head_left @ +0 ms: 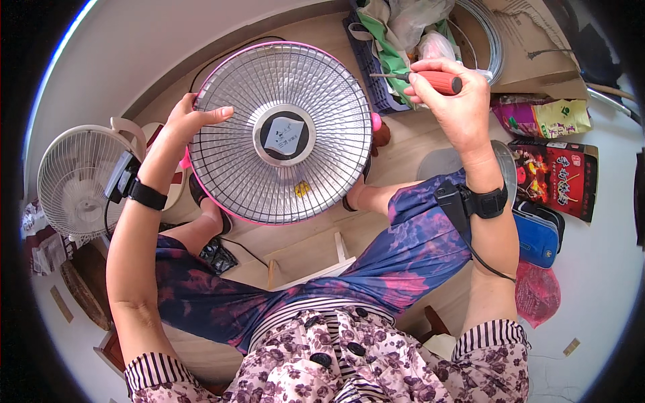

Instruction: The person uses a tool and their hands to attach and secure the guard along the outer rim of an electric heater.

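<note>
A round dish heater (225, 151) with a black wire grille, a shiny reflector and a pink rim stands between my legs. My left hand (189, 121) grips its upper left rim, thumb lying over the grille and fingers hidden behind the edge. Up to the right of the heater, my right hand (457, 97) holds a screwdriver (440, 82) by its red handle. The screwdriver's thin shaft points left toward the heater, apart from it. A silver label sits on the grille's round centre plate (284, 135).
On the left stands a white fan (84, 178). At the back right are a dark blue plastic crate (383, 87) with bags, a wire coil (494, 40) and cardboard (531, 33). Colourful packages (557, 178), a blue pouch (535, 240) and a pink mesh item (537, 293) lie along the right.
</note>
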Demonstrator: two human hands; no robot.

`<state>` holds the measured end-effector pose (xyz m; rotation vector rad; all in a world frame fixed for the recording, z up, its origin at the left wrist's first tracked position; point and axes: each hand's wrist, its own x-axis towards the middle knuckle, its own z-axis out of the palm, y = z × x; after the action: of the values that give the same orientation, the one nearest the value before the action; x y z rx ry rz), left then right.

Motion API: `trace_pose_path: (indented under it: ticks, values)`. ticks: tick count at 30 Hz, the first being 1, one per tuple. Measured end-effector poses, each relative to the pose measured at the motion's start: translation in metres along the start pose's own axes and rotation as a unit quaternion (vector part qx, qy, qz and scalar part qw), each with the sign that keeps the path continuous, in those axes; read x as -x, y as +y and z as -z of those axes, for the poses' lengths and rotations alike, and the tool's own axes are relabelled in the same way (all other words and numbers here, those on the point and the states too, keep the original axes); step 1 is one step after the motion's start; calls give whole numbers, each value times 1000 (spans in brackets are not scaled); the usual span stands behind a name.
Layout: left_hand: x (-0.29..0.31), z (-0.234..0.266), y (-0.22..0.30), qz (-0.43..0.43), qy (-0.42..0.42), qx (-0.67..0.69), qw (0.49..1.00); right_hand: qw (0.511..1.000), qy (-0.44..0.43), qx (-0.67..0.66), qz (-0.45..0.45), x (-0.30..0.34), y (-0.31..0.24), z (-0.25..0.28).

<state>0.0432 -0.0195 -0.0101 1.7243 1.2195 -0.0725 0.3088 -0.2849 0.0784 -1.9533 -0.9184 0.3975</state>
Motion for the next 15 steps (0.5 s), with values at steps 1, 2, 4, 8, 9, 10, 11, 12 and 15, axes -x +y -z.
trace_pose_path:
  ticks: [1,2,4,8,9,10,11,12,15]
  values:
    - [-1,-1,0,-5,5,-7,1000,1000,-1,1,1,1,-3,-2]
    - [-2,-1,0,-9,9,-14,1000,1000,0,-16,-10,2,-5,-4]
    - [-4,-3,0,-13,3,-8,1000,999,0,-31,-20,1,-3,-6]
    - [0,-7,13,0,-23,-2,1000,999,6,21,36,-3,6,-11]
    - [-1,-7,12,1,-24,-1,1000,999,11,11,34,-3,6,-13]
    - [-2,-8,11,-1,-14,-6,1000,999,10,12,34,-4,6,-14]
    - [-4,-9,9,-2,-4,-10,1000,1000,1,-4,17,-5,7,-15]
    - [-5,-10,8,-2,-5,-9,1000,1000,-8,-19,-1,-5,7,-15]
    - [-6,-13,7,-16,6,-20,1000,1000,-23,1,1,-9,13,-16]
